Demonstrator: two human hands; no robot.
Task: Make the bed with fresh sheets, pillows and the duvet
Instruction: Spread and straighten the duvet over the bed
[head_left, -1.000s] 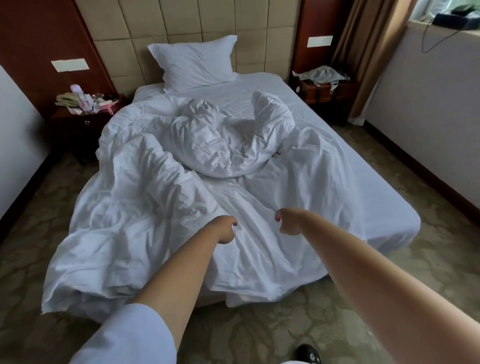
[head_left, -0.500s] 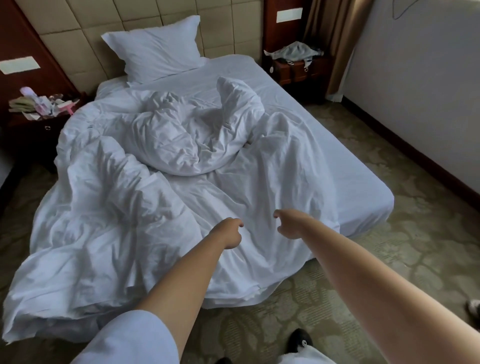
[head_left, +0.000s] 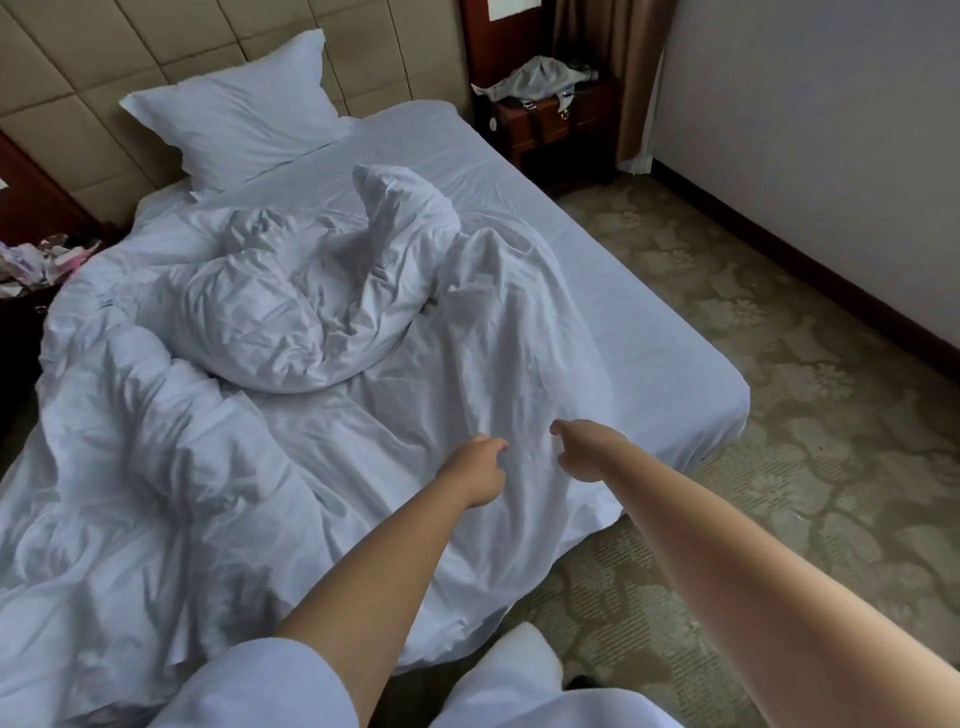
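Patterned carpet (head_left: 779, 395) surrounds the bed. I see the left hand (head_left: 475, 475) and right hand (head_left: 587, 452) curled, apparently pinching the rumpled duvet (head_left: 291, 322) at its foot. Beyond, one pillow (head_left: 239, 122) sits placed; spreading remains.

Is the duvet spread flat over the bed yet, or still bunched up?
Bunched up. The duvet lies crumpled in a heap, spilling off the near left side, leaving the sheet bare on the right.
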